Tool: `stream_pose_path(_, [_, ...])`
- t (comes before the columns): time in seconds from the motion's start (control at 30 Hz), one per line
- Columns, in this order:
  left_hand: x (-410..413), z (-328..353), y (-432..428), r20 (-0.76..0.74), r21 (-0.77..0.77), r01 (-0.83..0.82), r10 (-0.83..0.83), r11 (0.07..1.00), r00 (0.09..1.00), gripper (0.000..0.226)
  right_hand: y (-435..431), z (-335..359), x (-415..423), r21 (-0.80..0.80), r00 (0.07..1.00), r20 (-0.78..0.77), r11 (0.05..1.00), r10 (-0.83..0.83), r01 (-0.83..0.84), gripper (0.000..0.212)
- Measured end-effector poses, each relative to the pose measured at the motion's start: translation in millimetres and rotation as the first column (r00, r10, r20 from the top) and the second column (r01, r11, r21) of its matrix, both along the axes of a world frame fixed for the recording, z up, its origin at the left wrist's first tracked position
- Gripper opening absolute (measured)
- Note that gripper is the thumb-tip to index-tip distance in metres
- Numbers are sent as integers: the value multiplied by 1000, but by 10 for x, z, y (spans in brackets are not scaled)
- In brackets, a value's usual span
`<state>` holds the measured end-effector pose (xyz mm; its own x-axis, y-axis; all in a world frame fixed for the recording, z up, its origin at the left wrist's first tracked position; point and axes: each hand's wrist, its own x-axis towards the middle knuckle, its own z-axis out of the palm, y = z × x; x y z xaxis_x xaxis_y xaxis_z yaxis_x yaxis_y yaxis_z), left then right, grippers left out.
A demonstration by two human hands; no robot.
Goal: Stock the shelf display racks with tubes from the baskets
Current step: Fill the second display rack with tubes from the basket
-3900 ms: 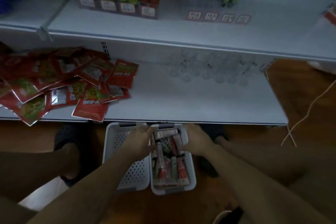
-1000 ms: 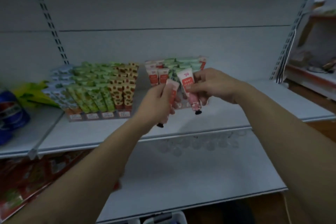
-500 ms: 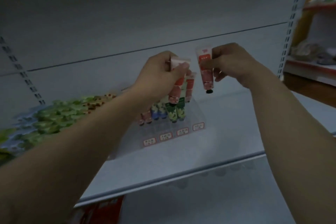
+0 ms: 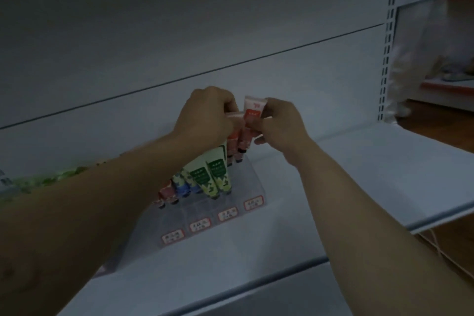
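A clear display rack (image 4: 252,182) with price labels along its front stands on the white shelf (image 4: 359,161). Green, blue and red tubes (image 4: 218,174) fill its left and middle columns. My right hand (image 4: 279,120) pinches a red-and-white tube (image 4: 252,110), cap down, over the rack's back right column. My left hand (image 4: 207,113) grips another red tube (image 4: 234,140), its top hidden in my fist, lowering into the same back rows. The two hands nearly touch. The baskets are out of view.
A second rack of green tubes (image 4: 51,178) shows blurred at the far left behind my left forearm. The shelf's slotted upright (image 4: 387,38) stands at the right. A white cord (image 4: 441,251) hangs below the shelf's front edge on the right.
Both hands have come closer together and lower over the rack's back right. The tubes now reach down among the standing red ones. The camera has moved nearer to the rack.
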<state>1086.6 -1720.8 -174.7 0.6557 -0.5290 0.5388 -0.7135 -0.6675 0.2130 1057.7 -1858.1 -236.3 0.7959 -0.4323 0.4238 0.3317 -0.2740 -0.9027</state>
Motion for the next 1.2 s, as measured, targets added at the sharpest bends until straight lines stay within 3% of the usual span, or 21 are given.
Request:
stream_pose_path(0.13, [13, -25, -97, 73, 189, -79, 66, 979, 995, 9, -26, -90, 58, -65, 1000, 1, 998, -20, 20, 12])
stream_pose_path(0.23, [-17, -47, -147, 109, 308, -168, 141, 936, 984, 20, -43, -155, 59, -101, 999, -22, 994, -33, 31, 16])
stream_pose_path(0.4, [4, -37, -98, 116, 310, -209, 181, 927, 977, 9, -34, -207, 18, 12, 998, -42, 999, 51, -50, 15])
stream_pose_path(0.5, [-64, -38, -133, 86, 328, -228, 212, 917, 974, 13, -13, -212, 46, -95, 999, -39, 995, 13, -16, 17])
stream_pose_path(0.6, [-125, -34, -194, 88, 383, -256, 241, 887, 967, 36, 25, -215, 95, -233, 998, -39, 972, -41, 30, 20])
stream_pose_path(0.73, [-25, 58, -241, 54, 444, -257, 260, 859, 964, 38, 43, -192, 121, -358, 995, -41, 931, -91, 71, 17])
stream_pose_path(0.87, [183, 218, -282, -57, 534, -207, 279, 820, 959, 33, 42, -195, 122, -381, 995, -39, 922, -94, 72, 15])
stream_pose_path(1.03, [381, 326, -340, -70, 677, -186, 314, 712, 947, 48, 51, -203, 171, -436, 991, -9, 893, -132, 115, 14])
stream_pose_path(1.2, [436, 296, -325, -129, 641, -132, 275, 757, 953, 38, 50, -167, 198, -491, 988, 7, 860, -157, 140, 12])
